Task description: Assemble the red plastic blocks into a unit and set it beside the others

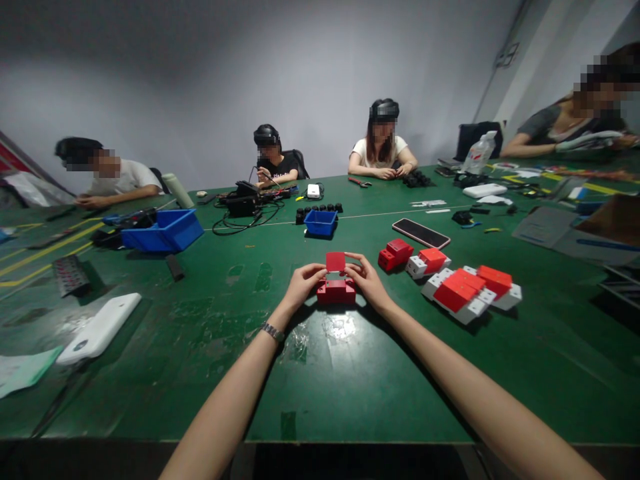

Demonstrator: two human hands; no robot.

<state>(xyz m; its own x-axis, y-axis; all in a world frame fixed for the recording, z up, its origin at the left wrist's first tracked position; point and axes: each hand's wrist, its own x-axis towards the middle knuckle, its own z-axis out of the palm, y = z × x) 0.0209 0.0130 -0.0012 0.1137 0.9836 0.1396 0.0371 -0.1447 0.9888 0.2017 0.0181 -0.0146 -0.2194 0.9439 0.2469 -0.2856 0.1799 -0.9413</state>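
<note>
A small flat red square piece (335,261) stands upright between my two hands, just above a red block-shaped module (337,292) on the green table. My left hand (304,287) pinches the piece at its lower left edge, fingers close to the module's top. From the other side, my right hand (369,280) grips the right edge with thumb and index finger. Whether the piece touches the module I cannot tell. To the right lie another red module (395,255), a red-and-white module (429,263) and a group of joined red-and-white modules (460,293).
A phone (421,233) lies behind the modules. Ahead is a small blue bin (321,223) by several black parts; a larger blue bin (163,230) stands left. A white power bank (103,327) is at near left, an open cardboard box (585,230) at right. Several people sit around the table.
</note>
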